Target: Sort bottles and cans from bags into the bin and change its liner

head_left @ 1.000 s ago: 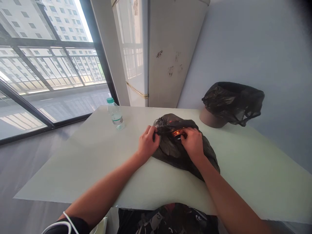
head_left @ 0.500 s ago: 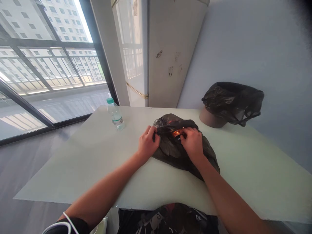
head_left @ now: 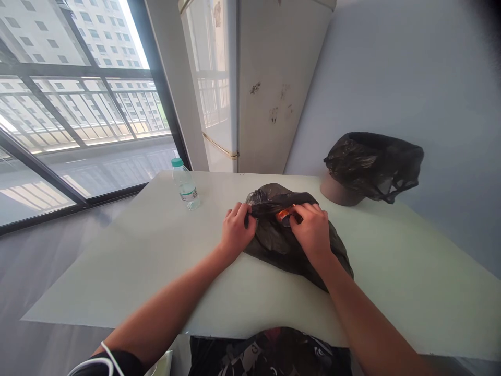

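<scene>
Clearly, the work at the centre of the frame was only partly done. A black bag (head_left: 301,256) lay on the white table (head_left: 156,261), and from between its folds, near the bag's upper middle, one end of an orange can (head_left: 285,216) showed itself. The left hand (head_left: 237,227) was at the bag's left side, with thumb and fingers curled and pinching the plastic. The right hand (head_left: 312,228) was just to the right of the can, and its thumb and finger seemed to pinch the can near its visible end; the other fingers hid the exact contact.

As far as I could judge, the two grips were already made, and the can's end was uncovered. Its remaining part was covered by plastic or fingers, so the can was neither fully out nor fully inside, and this part was unfinished. Whatever else the bag contained, I could not tell.

The bottle (head_left: 188,192) with the green cap stood upright left of centre, well apart from both hands. Toward the upper right, a bin (head_left: 337,191) stood, with a second black bag (head_left: 371,162) over its top, untouched by either hand.
</scene>
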Available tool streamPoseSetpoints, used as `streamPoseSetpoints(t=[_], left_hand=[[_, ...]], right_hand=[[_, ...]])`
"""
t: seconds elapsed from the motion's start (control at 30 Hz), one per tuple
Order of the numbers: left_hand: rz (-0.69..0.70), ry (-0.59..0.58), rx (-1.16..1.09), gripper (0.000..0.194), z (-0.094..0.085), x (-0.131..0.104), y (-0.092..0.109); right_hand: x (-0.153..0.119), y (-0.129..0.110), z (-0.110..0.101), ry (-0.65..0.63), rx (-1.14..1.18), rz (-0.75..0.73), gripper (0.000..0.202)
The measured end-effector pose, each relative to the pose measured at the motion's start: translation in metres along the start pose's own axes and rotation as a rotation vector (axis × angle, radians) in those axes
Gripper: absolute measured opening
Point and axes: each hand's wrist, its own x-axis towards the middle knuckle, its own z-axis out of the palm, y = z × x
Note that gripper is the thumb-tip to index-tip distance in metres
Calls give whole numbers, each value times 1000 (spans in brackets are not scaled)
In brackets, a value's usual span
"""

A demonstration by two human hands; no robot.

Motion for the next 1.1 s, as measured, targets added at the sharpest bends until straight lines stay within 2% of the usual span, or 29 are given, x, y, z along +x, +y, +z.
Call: streamPoseSetpoints(t=[0.2,0.47,0.73,0.87,1.1], left_hand=[[2,0,5,17,0,0,-1],[-1,-7,11,17,1,0,-3],[-3,-3,18,16,1,0,-3],[-10,-9,23,16,0,1,-2],[16,-14,-37,20,-5,-1,3]], right_hand=[[2,-4,-11,32,61,-18,17],[2,-5,-17,54,150,-46,14],[5,-5,-23,7,335,100,6],[6,-5,-35,-26,359,136,1],[4,-16,-70,23,238,-19,5]])
